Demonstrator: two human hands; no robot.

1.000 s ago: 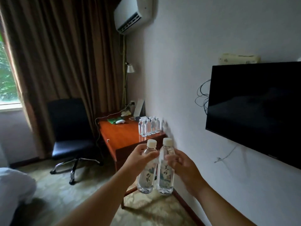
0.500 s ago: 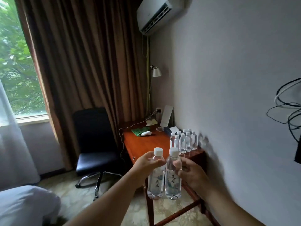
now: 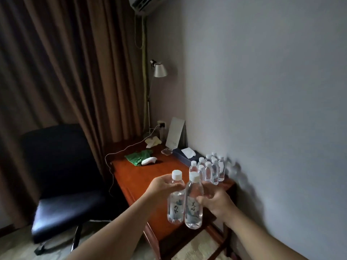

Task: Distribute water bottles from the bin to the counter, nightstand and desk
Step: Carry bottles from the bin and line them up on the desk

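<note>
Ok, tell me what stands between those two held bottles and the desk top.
Nothing visible blocks them. The left hand and right hand hold the two bottles above the near end of the desk, which shows bare wood there. The cluster of bottles stands farther back by the wall, the green cloth farther left.

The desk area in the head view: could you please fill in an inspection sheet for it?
Surface: wooden desk against the wall, top partly bare.
Job's things: cluster of bottles upright at the desk's wall-side near corner; left bottle and right bottle held upright, side by side.
Clutter: green cloth, white device, tissue box, small glass dish, propped card.
Hands: left hand grips the left bottle; right hand grips the right bottle.
Cables: white cable trails from the wall socket over the desk edge.
Surroundings: black chair, brown curtain, lamp.
</note>
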